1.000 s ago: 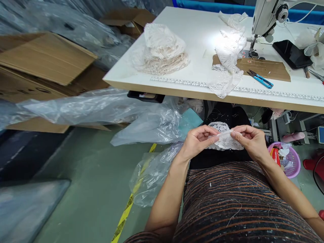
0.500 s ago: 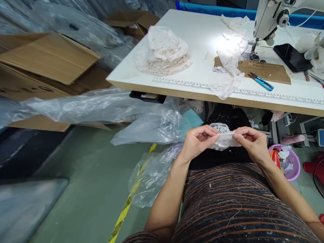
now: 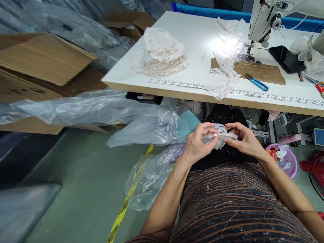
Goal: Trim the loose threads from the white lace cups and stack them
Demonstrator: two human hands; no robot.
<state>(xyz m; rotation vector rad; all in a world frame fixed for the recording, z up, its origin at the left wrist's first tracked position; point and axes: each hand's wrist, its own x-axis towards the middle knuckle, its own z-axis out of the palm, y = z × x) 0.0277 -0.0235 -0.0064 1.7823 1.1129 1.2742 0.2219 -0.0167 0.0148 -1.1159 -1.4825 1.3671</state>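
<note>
My left hand (image 3: 198, 145) and right hand (image 3: 241, 140) both pinch the small white lace piece (image 3: 219, 136) over my lap, below the white counter (image 3: 202, 40).

We note both forearms bare to the lower frame edge, no sleeves in view. The left hand (image 3: 199, 143) and right hand (image 3: 243, 141) carry no gloves; we cannot tell rings or a watch. At 6 o'clock, a dark knit garment (image 3: 235, 206) with thin orange-brown horizontal stripes, flecked with pale lint and loose threads.
</note>
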